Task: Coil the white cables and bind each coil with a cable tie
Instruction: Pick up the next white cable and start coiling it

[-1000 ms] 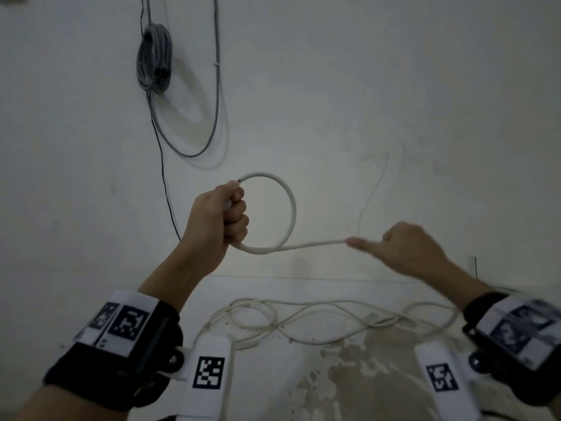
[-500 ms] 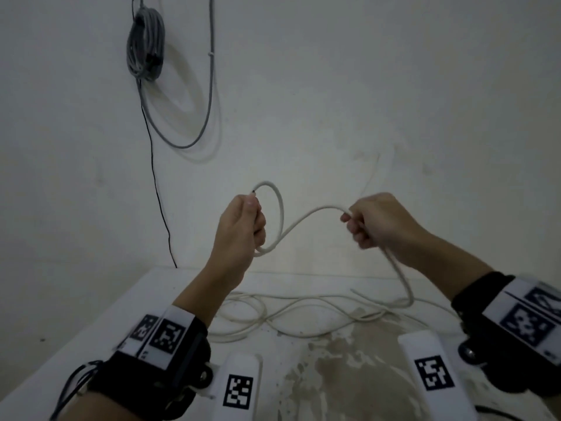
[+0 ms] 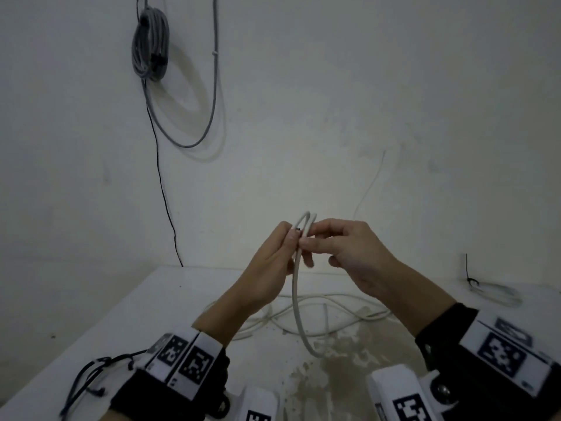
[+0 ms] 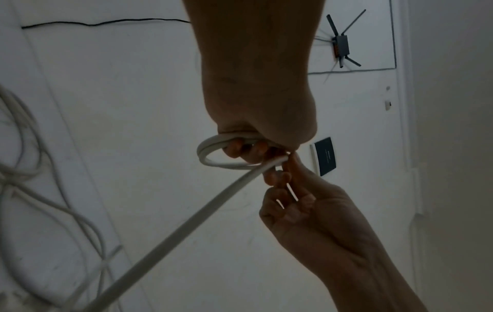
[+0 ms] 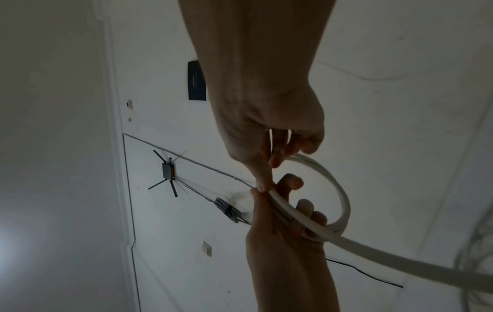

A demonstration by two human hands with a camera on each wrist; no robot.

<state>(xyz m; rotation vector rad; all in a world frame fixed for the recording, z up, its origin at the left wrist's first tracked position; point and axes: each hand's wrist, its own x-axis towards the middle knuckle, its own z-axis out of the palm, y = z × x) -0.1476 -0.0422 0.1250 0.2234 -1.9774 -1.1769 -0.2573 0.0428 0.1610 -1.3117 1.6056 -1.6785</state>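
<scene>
A white cable point(image 3: 295, 299) hangs from both hands down to the white table point(image 3: 151, 311), where its loose length point(image 3: 340, 299) lies in tangled curves. My left hand point(image 3: 292, 238) grips a small coil of two turns point(image 4: 206, 155) with curled fingers. My right hand point(image 3: 307, 242) meets it from the right and pinches the newest turn point(image 5: 338, 190) against the coil. In the right wrist view the free run point(image 5: 400, 261) leaves the coil toward the lower right. No loose cable tie can be seen.
At the table's far right lies another pale coil point(image 3: 493, 293) with a black tie point(image 3: 468, 270) sticking up. A grey cable bundle point(image 3: 150, 47) hangs on the wall point(image 3: 334, 101) behind, with a thin black wire point(image 3: 164, 192) running down. The tabletop has a stained patch point(image 3: 331, 369).
My right hand has swung left with its stretch of cable and joined the left hand, which adds a second turn to the single loop. Both hands sit lower in view.
</scene>
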